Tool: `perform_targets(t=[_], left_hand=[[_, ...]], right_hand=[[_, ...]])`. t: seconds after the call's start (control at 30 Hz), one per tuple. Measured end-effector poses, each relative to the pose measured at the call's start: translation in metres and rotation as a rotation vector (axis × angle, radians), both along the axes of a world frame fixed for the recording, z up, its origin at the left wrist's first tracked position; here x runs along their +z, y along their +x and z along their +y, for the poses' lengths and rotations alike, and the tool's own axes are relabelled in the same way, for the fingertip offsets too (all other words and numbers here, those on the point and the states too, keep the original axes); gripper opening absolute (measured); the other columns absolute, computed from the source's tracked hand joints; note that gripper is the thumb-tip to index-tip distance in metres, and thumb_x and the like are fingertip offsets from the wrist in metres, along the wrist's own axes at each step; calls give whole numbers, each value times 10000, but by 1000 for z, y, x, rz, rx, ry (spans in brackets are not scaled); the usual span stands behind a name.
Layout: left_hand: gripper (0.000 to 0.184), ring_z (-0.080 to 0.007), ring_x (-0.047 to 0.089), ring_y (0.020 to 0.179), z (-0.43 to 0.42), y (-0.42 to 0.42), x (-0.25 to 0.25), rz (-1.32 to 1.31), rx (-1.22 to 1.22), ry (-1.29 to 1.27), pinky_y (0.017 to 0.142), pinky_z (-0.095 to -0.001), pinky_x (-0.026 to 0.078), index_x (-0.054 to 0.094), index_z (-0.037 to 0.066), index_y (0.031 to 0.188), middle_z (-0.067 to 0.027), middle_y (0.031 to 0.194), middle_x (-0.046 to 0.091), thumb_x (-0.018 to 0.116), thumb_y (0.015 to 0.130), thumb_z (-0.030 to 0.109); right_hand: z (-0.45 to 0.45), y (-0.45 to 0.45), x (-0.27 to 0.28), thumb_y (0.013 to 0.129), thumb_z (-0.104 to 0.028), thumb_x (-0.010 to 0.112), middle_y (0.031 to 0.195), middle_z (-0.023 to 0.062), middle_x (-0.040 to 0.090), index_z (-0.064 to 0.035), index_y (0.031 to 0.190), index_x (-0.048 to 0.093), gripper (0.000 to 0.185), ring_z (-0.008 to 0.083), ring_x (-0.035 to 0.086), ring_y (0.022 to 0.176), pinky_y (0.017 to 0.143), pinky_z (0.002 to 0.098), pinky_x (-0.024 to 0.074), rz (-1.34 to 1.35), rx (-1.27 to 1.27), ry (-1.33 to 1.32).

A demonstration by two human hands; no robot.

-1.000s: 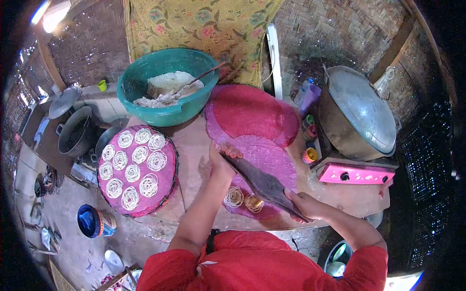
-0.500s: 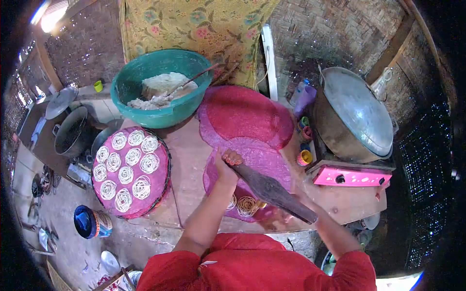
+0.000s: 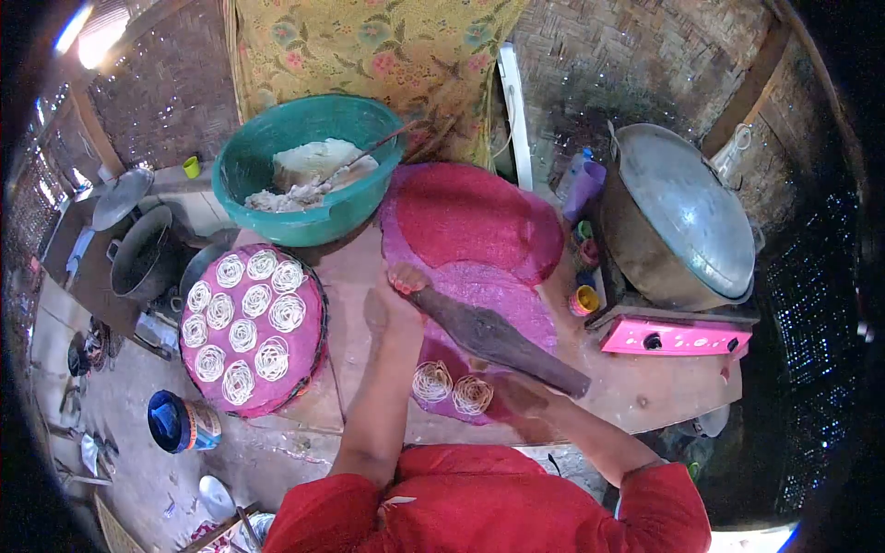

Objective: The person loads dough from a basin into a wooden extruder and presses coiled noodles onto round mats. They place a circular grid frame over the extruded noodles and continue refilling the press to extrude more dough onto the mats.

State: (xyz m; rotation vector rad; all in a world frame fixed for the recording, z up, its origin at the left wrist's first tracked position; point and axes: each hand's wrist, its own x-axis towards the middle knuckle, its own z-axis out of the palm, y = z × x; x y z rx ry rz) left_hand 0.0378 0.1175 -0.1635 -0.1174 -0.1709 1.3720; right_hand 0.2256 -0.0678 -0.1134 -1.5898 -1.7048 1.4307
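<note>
Your left hand (image 3: 402,297) had its fingers wrapped round the far left end of the dark wooden tool (image 3: 489,332), gripping it firmly. The tool ran on a slant over the pink sheet (image 3: 512,297), and its free end pointed near and right, past the edge of that sheet. Your right hand (image 3: 524,396) was low and near, reaching in from the right beneath the tool (its fingers were partly hidden there, so I could not tell whether they were closed on anything). Just left of it, 2 nests of pale strands (image 3: 452,388) lay side by side on the near part of the pink sheet.

To your left, a round tray (image 3: 306,344) bore 12 more pale coils (image 3: 256,300), set apart in loose rows. Beyond it, at the far left of the counter (image 3: 659,392), stood a teal basin (image 3: 309,227) with white dough (image 3: 318,164) inside and a stick (image 3: 378,146) leaning over its rim. Red round sheets (image 3: 470,217) overlapped the far part of the pink sheet. On your right, a large lidded pot (image 3: 682,217) sat on a stove with a pink front (image 3: 678,337), near a small yellow cup (image 3: 584,300).
</note>
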Motion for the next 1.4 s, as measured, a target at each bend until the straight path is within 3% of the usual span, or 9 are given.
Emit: perform_targets(t=[0.17, 0.23, 0.3, 0.37, 0.47, 0.63, 0.87, 1.13, 1.4], left_hand=[[372, -77, 322, 392, -4, 3, 64, -118, -114, 44, 418, -242, 326, 375, 190, 563, 61, 480, 334, 442, 899, 336], [497, -114, 385, 406, 12, 7, 52, -58, -283, 463, 483, -270, 371, 373, 170, 541, 26, 451, 351, 401, 889, 523], [517, -119, 376, 403, -4, 22, 66, 120, -257, 279, 484, -279, 365, 364, 169, 540, 22, 451, 344, 388, 882, 556], [580, -127, 337, 383, -15, 52, 56, 371, -214, -44, 450, -286, 331, 338, 175, 526, 23, 449, 326, 378, 836, 663], [597, -127, 330, 375, -24, 97, -8, 321, -269, -281, 435, -292, 321, 335, 177, 520, 23, 452, 325, 378, 816, 694], [598, -133, 323, 373, -21, 114, -18, 309, -298, -291, 437, -290, 317, 335, 178, 504, 22, 442, 310, 358, 820, 685], [585, -136, 280, 367, -40, 103, 10, 325, -305, -319, 434, -290, 291, 319, 173, 494, 17, 430, 288, 337, 843, 643], [555, -126, 313, 365, -14, 109, 20, 230, -313, -177, 413, -291, 309, 329, 180, 508, 23, 421, 302, 330, 856, 612], [522, -129, 285, 374, -53, 100, 18, 347, -350, -335, 439, -299, 291, 325, 178, 518, 26, 430, 269, 334, 865, 569]], right_hand=[[2, 26, 46, 932, -564, 286, 955, 113, 653, -86, 1190, 521, 593, 138, 601, 686, 510, 240, 454, 340, -142, -455], [-2, 44, 58, 931, -576, 276, 972, 115, 656, -85, 1186, 525, 606, 137, 605, 694, 513, 238, 455, 408, -171, -550], [-9, 70, 69, 908, -637, 219, 833, 79, 645, -68, 1104, 564, 694, 128, 584, 635, 493, 244, 450, 362, -168, -707], [-17, 86, 72, 907, -640, 205, 768, 59, 615, -64, 1050, 575, 700, 124, 567, 596, 483, 250, 448, 269, -182, -715], [-31, 94, 71, 909, -637, 180, 662, 33, 558, -63, 961, 573, 698, 121, 524, 517, 447, 267, 428, 78, -222, -719], [-36, 101, 56, 923, -608, 158, 547, 28, 494, -63, 820, 539, 673, 130, 456, 408, 370, 303, 382, -227, -305, -566], [-55, 91, 84, 921, -608, 189, 506, 47, 478, -45, 654, 494, 693, 144, 454, 385, 361, 304, 386, -229, -308, -550], [-39, 84, 98, 922, -601, 191, 482, 45, 452, -40, 601, 477, 707, 151, 438, 360, 339, 306, 373, -442, -386, -434], [-64, 78, 96, 926, -587, 216, 464, 44, 435, -34, 575, 464, 700, 153, 420, 336, 320, 312, 353, -357, -335, -430]])
